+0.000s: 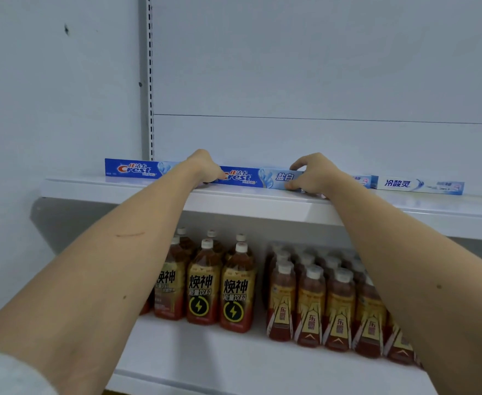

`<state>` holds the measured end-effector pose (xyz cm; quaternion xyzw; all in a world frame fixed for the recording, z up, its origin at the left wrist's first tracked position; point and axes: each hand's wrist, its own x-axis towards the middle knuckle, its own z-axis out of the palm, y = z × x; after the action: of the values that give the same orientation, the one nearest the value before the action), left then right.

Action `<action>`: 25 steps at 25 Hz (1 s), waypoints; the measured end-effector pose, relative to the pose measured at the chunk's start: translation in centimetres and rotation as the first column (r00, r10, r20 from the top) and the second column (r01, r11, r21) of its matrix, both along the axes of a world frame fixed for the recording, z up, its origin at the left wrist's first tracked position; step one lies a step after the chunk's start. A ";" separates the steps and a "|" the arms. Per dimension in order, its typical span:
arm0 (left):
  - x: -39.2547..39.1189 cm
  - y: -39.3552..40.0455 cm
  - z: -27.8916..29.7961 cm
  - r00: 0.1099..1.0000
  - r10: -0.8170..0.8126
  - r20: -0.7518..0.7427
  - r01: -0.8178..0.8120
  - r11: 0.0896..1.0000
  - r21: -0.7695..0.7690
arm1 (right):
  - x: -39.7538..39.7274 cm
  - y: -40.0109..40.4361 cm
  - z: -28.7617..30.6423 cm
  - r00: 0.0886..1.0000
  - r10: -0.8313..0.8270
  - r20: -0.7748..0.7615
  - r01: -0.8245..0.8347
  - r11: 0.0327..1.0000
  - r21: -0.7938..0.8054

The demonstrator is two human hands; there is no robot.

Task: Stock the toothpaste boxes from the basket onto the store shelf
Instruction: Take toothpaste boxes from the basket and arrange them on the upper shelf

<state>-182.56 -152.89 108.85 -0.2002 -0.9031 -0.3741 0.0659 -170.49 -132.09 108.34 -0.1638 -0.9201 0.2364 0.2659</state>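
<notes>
A blue Crest toothpaste box (258, 178) lies lengthwise on the white upper shelf (251, 205). My left hand (204, 168) grips its left end and my right hand (314, 173) grips its right end, thumb below and fingers over the top. Another blue Crest box (134, 168) lies to the left along the back. Two white-and-blue boxes lie to the right; the farther one (419, 185) shows fully and the nearer one (362, 181) is mostly hidden behind my right hand. The basket is out of view.
On the lower shelf (234, 363) stand a group of brown energy-drink bottles (205, 292) and, to the right, several rows of red-and-gold bottles (325, 306). A slotted upright (148, 81) runs up the white back panel.
</notes>
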 end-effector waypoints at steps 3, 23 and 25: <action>0.1 0.3 0.0 1.000 -0.015 0.011 0.015 1.000 -0.011 | -0.7 0.7 -0.2 1.000 -0.018 -0.007 0.018 1.000 -0.001; 8.9 -4.5 -3.3 0.963 -0.114 -0.244 0.227 0.832 0.506 | 5.3 -10.2 -1.5 0.787 0.243 -0.567 -0.328 0.943 -0.050; 10.7 -5.6 -5.8 0.941 -0.138 -0.309 0.312 0.709 0.633 | 6.2 -13.2 -3.4 0.704 0.333 -0.627 -0.474 0.878 -0.067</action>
<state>-171.84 -158.49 103.05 -0.3157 -0.6599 -0.6532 0.1954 -164.25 -145.25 104.92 0.0971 -0.7688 0.4301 0.4632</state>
